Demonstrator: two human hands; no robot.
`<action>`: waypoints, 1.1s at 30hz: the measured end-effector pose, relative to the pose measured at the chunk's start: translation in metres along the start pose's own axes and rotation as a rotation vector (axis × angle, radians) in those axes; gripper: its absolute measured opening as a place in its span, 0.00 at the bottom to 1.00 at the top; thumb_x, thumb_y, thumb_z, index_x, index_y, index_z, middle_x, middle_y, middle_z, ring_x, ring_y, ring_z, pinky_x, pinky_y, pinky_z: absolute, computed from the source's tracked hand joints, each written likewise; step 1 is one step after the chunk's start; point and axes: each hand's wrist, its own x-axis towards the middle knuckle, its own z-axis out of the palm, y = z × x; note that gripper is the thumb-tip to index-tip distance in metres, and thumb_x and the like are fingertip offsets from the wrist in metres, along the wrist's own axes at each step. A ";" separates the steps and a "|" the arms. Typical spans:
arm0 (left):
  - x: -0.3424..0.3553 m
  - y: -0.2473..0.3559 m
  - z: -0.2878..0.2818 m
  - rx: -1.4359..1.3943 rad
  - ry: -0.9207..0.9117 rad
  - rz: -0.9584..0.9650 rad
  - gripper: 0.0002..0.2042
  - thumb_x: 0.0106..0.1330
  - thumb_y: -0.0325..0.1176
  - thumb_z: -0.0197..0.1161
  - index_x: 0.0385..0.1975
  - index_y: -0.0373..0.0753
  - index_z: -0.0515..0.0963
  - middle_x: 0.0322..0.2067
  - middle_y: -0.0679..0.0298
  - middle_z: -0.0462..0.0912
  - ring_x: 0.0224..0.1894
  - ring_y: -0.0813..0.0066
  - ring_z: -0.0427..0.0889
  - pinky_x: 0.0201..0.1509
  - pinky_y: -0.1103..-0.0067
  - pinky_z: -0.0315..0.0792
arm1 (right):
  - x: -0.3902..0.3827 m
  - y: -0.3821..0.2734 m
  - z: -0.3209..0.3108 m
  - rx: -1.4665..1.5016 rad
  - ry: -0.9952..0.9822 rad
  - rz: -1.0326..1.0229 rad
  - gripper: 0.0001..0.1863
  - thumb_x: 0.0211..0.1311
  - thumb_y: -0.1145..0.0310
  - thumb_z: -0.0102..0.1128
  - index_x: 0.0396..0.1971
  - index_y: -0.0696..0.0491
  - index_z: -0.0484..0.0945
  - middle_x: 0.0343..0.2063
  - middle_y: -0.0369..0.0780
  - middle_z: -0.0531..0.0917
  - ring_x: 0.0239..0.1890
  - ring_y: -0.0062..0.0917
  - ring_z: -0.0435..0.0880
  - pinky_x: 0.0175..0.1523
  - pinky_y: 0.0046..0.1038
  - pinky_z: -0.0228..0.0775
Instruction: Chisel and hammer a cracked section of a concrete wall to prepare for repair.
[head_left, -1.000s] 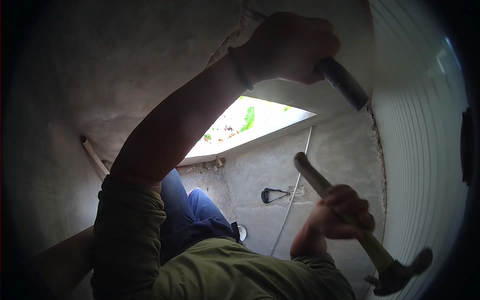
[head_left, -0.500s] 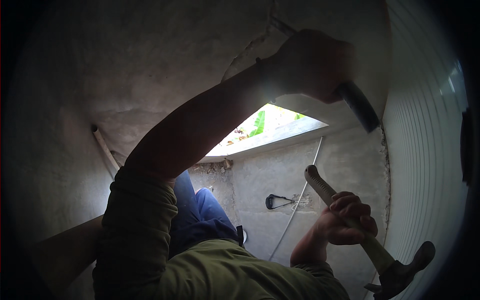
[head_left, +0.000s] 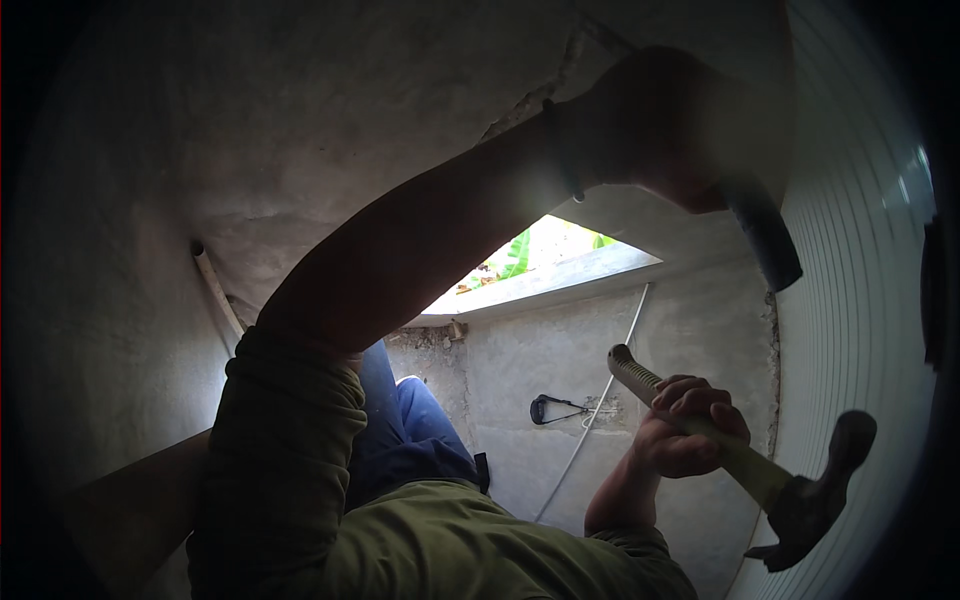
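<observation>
Mostly filled by grey concrete wall (head_left: 330, 130); flanked at right by pale ribbed panel (head_left: 850, 300), broken by bright opening (head_left: 580, 245) behind left forearm. Held low at right: claw hammer (head_left: 755, 470), grasped mid-handle by clenched right hand (head_left: 695, 425), head outward, well apart from other tool. Raised high: left hand (head_left: 665, 130), in deep shade, closed round dark-handled tool (head_left: 768, 245); thin shaft showing beyond, near rough groove (head_left: 568, 60). Tip contact too dim to tell. Smallest: black loop (head_left: 538, 409) beside thin white rod (head_left: 600, 390). Judged step: steadying tool near groove, hammer ready. Calls next for firm left grasp, true swing onto butt, clear of knuckles.
</observation>
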 end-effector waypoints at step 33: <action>0.007 -0.001 -0.017 0.029 0.052 -0.109 0.09 0.41 0.39 0.67 0.21 0.50 0.73 0.22 0.72 0.73 0.22 0.72 0.76 0.23 0.75 0.71 | 0.028 -0.028 -0.001 -0.035 -0.109 -0.174 0.28 0.59 0.37 0.42 0.46 0.45 0.64 0.20 0.36 0.71 0.14 0.24 0.71 0.21 0.27 0.70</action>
